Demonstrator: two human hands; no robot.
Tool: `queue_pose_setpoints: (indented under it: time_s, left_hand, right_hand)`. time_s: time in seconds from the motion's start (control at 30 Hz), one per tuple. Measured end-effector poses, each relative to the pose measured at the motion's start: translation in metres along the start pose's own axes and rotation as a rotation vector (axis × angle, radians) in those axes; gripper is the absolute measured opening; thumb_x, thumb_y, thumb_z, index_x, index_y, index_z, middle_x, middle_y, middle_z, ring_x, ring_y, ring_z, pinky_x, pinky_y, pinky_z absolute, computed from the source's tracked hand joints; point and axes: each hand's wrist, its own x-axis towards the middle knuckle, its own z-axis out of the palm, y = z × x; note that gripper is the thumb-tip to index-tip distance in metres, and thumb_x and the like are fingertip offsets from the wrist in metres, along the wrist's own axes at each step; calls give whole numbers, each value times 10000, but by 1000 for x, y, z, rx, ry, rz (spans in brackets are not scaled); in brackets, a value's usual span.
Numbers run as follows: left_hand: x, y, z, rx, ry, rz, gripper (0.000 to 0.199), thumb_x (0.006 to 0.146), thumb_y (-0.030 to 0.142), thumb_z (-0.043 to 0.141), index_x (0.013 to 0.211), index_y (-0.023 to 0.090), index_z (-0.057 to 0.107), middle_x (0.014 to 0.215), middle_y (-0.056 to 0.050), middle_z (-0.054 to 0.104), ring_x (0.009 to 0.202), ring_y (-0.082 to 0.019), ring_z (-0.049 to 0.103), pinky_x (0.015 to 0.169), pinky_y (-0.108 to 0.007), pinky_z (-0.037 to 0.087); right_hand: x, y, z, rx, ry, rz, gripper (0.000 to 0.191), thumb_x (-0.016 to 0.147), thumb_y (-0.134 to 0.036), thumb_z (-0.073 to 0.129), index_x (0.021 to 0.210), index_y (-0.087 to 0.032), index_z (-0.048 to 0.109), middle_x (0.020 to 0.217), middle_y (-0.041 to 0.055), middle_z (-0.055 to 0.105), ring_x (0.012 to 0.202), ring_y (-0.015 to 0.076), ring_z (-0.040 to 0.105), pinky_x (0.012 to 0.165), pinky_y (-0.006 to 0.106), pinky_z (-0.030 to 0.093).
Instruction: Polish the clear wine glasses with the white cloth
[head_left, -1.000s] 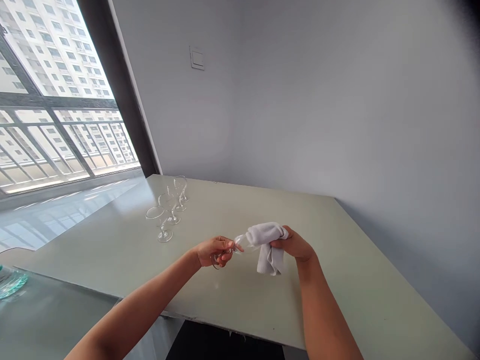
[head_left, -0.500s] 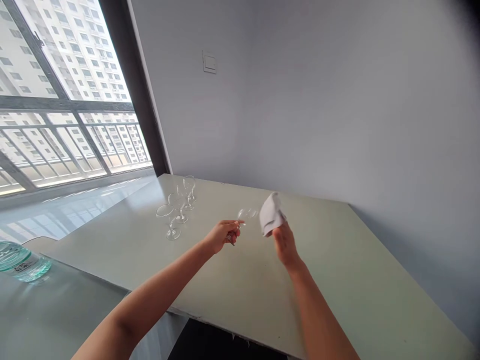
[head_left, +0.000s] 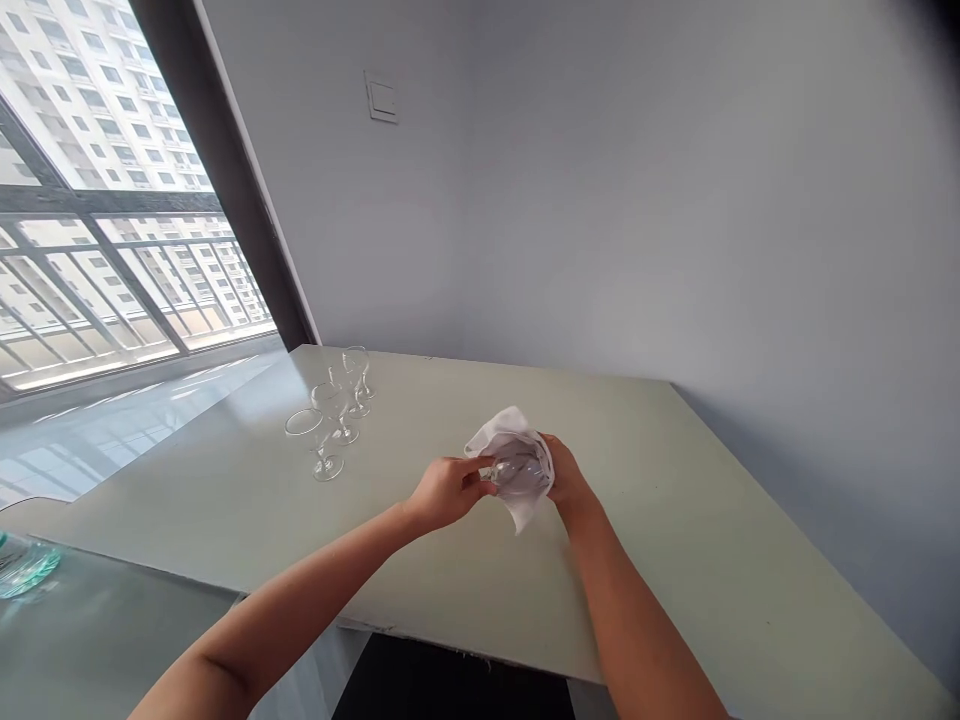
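My left hand is closed on a clear stemmed glass, pinching it at the stem side. The glass lies sideways, its bowl turned to the right and tucked into a white cloth. From the right, my right hand grips the cloth from behind, wrapped around the bowl; part of its fingers is hidden by the cloth. Both hands are above the middle of the pale table. To their left, several clear wine glasses stand upright in a row, the nearest wine glass being closest to my left forearm.
A clear bottle with a greenish tint lies at the far left on a lower glass-like surface. Beyond the table's back edge is a grey wall with a light switch. A dark seat sits below the front edge.
The cloth has come over the glass bowl, and my hands have drawn together. Before, the glass and cloth were apart. The view has shifted slightly to the right.
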Motion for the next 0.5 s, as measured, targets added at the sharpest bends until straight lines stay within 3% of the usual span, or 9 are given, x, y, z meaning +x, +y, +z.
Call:
queue_pose_setpoints:
  time_s: [0.13, 0.23, 0.3, 0.4, 0.5]
  left_hand:
    - [11, 5, 16, -146, 94, -56, 297, 789, 326, 488, 1066, 225, 523, 658, 40, 548, 565, -93, 464, 600, -212, 367]
    - [24, 5, 33, -224, 280, -121, 212, 803, 298, 449, 993, 217, 496, 724, 18, 510, 644, -110, 478, 613, -223, 389]
    - [32, 2, 44, -279, 418, -148, 146, 809, 269, 429, 925, 207, 493, 823, -15, 488, 741, -127, 497, 660, -248, 421]
    - [39, -5, 52, -292, 578, -148, 97, 814, 244, 421, 846, 199, 501, 983, -61, 437, 906, -158, 496, 772, -316, 434]
    - [36, -11, 51, -196, 646, -138, 36, 782, 212, 476, 783, 193, 507, 1145, -87, 371, 1076, -209, 425, 846, -376, 400]
  right_hand:
    - [5, 14, 20, 201, 57, -22, 361, 612, -565, 534, 647, -208, 563, 618, 49, 586, 623, 219, 547, 542, 337, 419]
    - [4, 28, 42, 342, 147, -70, 315, 625, -516, 547, 709, -215, 574, 709, 49, 609, 721, 231, 571, 603, 343, 444]
    - [1, 35, 51, 291, 207, -129, 284, 658, -483, 549, 753, -218, 578, 755, 29, 616, 746, 213, 568, 631, 320, 444]
    - [-5, 40, 56, 125, 141, -181, 290, 715, -470, 526, 852, -224, 597, 823, 17, 627, 780, 193, 555, 639, 284, 429]
    - [-6, 41, 55, 97, 22, -169, 304, 740, -469, 518, 891, -223, 614, 816, 17, 633, 771, 177, 554, 644, 271, 420]
